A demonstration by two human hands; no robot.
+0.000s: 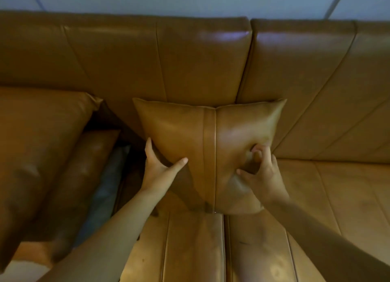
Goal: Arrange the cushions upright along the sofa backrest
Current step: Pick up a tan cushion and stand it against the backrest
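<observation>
I have a square tan leather cushion with a stitched centre band propped on the seat of the tan leather sofa, its top edge touching the sofa backrest right where the gap between two back panels runs down. The cushion's band runs from the backrest toward me, and the cushion leans back, close to upright though the wide lens makes the tilt hard to judge. My left hand holds its left edge, thumb spread onto the front face and the fingers wrapped round the side toward the back. My right hand is on the lower right part of the face, fingers curled and dug into the leather so that it dimples; I read this as a pinch of the cover, not a flat push. Both hands are on the cushion, one either side of the band, so neither is nearer. What the next move turns on, as I judge it, is the lean: the bottom edge sits out toward me on the seat while the top already meets the backrest, so the bottom would need to go inward for it to stand straight. To the left, a large tan leather cushion lies tilted, with a smaller brown cushion tucked just beside it and something grey-blue wedged between that one and the seat; those look unsorted. I see no containers here.
</observation>
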